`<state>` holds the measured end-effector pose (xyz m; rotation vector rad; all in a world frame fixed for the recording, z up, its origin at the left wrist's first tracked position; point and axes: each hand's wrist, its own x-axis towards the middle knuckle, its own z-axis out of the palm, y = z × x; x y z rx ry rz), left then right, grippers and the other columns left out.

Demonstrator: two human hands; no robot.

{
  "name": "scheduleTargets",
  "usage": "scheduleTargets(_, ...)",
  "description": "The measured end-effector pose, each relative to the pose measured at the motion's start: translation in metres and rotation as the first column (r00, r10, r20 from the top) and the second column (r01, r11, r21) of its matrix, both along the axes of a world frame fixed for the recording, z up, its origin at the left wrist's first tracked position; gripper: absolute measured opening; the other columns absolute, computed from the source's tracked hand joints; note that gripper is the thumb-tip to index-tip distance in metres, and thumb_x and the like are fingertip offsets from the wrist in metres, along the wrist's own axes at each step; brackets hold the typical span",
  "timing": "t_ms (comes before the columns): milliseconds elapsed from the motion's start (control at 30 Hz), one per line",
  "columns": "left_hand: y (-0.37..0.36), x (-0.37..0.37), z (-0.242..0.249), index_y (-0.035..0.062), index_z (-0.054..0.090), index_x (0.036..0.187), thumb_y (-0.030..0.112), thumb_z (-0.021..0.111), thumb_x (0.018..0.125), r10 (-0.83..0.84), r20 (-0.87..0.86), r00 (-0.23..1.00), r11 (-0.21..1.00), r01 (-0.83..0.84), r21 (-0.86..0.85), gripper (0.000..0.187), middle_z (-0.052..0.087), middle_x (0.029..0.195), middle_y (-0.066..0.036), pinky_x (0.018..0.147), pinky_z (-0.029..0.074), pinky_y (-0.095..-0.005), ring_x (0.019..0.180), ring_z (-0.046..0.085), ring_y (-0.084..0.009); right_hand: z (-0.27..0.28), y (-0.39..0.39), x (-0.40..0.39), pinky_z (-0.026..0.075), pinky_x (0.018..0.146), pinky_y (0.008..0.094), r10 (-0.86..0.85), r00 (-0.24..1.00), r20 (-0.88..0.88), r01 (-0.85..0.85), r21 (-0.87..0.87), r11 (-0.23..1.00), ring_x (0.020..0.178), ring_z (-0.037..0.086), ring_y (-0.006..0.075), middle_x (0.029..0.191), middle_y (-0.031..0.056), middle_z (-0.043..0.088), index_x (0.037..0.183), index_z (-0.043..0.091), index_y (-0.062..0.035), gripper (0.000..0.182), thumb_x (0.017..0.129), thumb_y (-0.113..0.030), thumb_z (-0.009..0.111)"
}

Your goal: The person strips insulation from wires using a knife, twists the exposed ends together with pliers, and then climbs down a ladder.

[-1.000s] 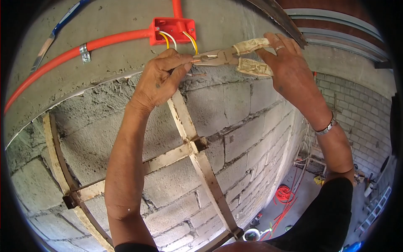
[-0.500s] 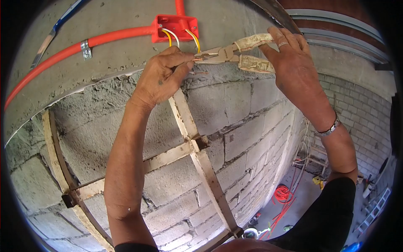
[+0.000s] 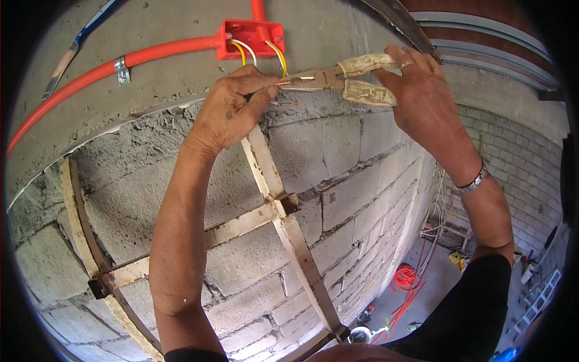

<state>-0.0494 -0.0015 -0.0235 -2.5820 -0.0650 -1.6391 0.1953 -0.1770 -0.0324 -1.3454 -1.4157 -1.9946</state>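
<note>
My right hand point(image 3: 419, 84) grips a pair of pliers point(image 3: 325, 78) by its tape-wrapped, worn handles. The plier jaws point left and meet bare copper wire ends at the fingertips of my left hand point(image 3: 235, 102). That hand pinches the electrical wires between thumb and forefinger; how many it holds is hidden. Just above, white and yellow wires point(image 3: 281, 57) come out of an orange junction box point(image 3: 250, 39) on the wall and run down behind the fingers and pliers. Another bare copper end point(image 3: 288, 104) sticks out below my left thumb.
Orange conduit point(image 3: 175, 51) leads left from the box, held by a metal clamp point(image 3: 122, 70). A blue-handled hacksaw-like tool point(image 3: 78, 45) lies upper left. A metal frame point(image 3: 295, 241) stands before the block wall. Far below are coiled orange tubing point(image 3: 405, 276) and a ladder point(image 3: 538, 301).
The handles in my right hand have shifted very slightly, and its fingers sit a touch lower. My left hand keeps its pinch on the wires in nearly the same place.
</note>
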Motion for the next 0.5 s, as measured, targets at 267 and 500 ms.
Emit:
scheduleTargets(267,0.0002,-0.0004,0.0001,0.0041,0.071,0.109,0.008,0.064,0.087,-0.003,-0.004,1.0,1.0,0.004,0.014,0.023,0.053,0.075,-0.005,0.07,0.046,-0.0284,0.069,0.052,-0.0146,-0.0012,0.0043,-0.0001,0.037,0.106,0.0428,0.059,0.998,-0.026,-0.059,-0.017,0.998,0.123,0.051,0.0313,0.129,0.0204,0.058,0.109,0.071,-0.0042,0.039,0.073,0.006,0.062)
scheduleTargets(500,0.0035,-0.0002,0.0007,0.0043,0.071,0.109,0.009,0.064,0.088,-0.014,-0.001,1.0,0.999,0.014,0.033,0.023,0.054,0.074,-0.005,0.069,0.046,-0.0289,0.068,0.052,-0.0149,-0.0007,0.0044,-0.0013,0.035,0.107,0.0455,0.005,1.0,-0.008,-0.005,0.045,0.999,0.126,0.05,0.0319,0.131,0.0202,0.056,0.113,0.069,-0.0047,0.041,0.073,0.007,0.063)
